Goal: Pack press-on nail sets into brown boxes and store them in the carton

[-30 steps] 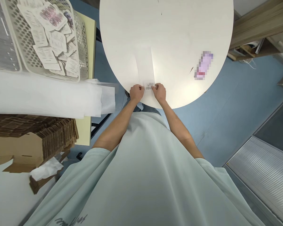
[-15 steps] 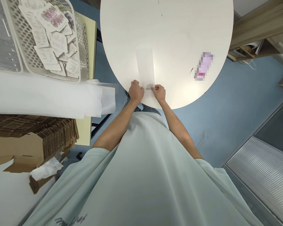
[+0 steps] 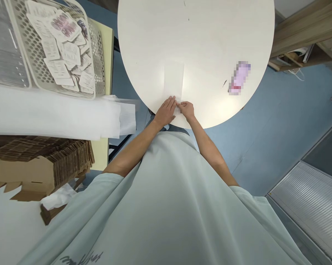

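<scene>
Bright light here, glare pooling on the white tabletop [image 3: 218,40], the translucent sheet [image 3: 174,78] nearly washing out, edges stretched wide, the purple patch [image 3: 240,78] coarsely pixelated

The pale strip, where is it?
In the head view, the pale strip lies left of centre on the round table, its near end at the left hand and right hand.

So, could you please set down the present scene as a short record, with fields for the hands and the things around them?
Left hand: laid over the near part of the translucent strip, fingers extended
Right hand: fingertips at the strip's right edge; grip unclear
Strip: lying on the round white table, far end uncovered
Table's right side: purple item, too pixelated to identify
Left of table: perforated basket holding cards; white sheets; stacked cardboard
</scene>
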The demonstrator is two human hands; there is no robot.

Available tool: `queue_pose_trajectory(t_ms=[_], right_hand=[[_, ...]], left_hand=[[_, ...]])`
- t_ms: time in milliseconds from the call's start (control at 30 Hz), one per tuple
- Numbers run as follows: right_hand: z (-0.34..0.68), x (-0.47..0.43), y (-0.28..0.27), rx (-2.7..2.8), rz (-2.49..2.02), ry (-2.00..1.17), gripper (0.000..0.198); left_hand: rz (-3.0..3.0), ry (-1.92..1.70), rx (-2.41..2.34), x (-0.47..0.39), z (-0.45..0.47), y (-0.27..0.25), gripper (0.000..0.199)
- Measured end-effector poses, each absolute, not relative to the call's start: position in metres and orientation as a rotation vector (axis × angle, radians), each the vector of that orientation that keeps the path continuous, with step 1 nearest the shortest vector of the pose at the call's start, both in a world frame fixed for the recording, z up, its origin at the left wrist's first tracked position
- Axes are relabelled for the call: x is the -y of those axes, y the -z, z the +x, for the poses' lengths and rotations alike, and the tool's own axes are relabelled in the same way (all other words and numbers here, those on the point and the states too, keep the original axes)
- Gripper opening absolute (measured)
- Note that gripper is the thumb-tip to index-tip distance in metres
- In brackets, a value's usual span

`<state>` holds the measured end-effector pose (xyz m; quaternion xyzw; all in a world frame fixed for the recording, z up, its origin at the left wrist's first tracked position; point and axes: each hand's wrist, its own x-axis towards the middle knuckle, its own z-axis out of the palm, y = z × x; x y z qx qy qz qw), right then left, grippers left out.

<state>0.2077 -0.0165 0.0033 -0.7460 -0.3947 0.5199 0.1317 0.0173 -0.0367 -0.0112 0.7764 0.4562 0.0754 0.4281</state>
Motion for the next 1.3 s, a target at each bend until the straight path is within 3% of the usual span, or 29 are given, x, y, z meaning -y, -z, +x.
queue_pose_trajectory(t_ms=[100, 300, 467, 600, 733, 900, 1133, 1300], right_hand=[[0.207, 0.017, -0.005, 0.998, -2.23, -1.556, 0.043], [0.215, 0.021, -0.03, 1.478, -2.141, -1.364, 0.025], [0.225, 0.016, -0.048, 2.034, -1.825, -1.354, 0.055], [0.231, 0.01, -0.046, 2.091, -1.772, -1.43, 0.055], [0.232, 0.004, -0.039, 1.953, -1.792, -1.459, 0.039], [0.224, -0.006, -0.026, 1.85, -1.879, -1.43, 0.043], [0.211, -0.024, -0.001, 1.803, -1.991, -1.351, 0.038], [0.205, -0.036, 0.012, 1.698, -2.139, -1.337, 0.027]], left_hand=[[1.901, -0.166, -1.227, 0.038, 0.018, 0.01, 0.066], [1.871, -0.122, -1.241, 0.027, 0.016, 0.004, 0.069], [1.803, -0.08, -1.248, 0.012, 0.015, -0.008, 0.077], [1.709, -0.095, -1.287, 0.001, 0.014, -0.02, 0.074], [1.521, -0.111, -1.449, -0.009, 0.011, -0.032, 0.052], [1.281, -0.186, -1.663, -0.011, 0.005, -0.039, 0.024], [1.107, -0.276, -1.873, -0.016, 0.014, -0.024, 0.045], [1.053, -0.228, -1.957, -0.029, 0.017, -0.012, 0.048]])
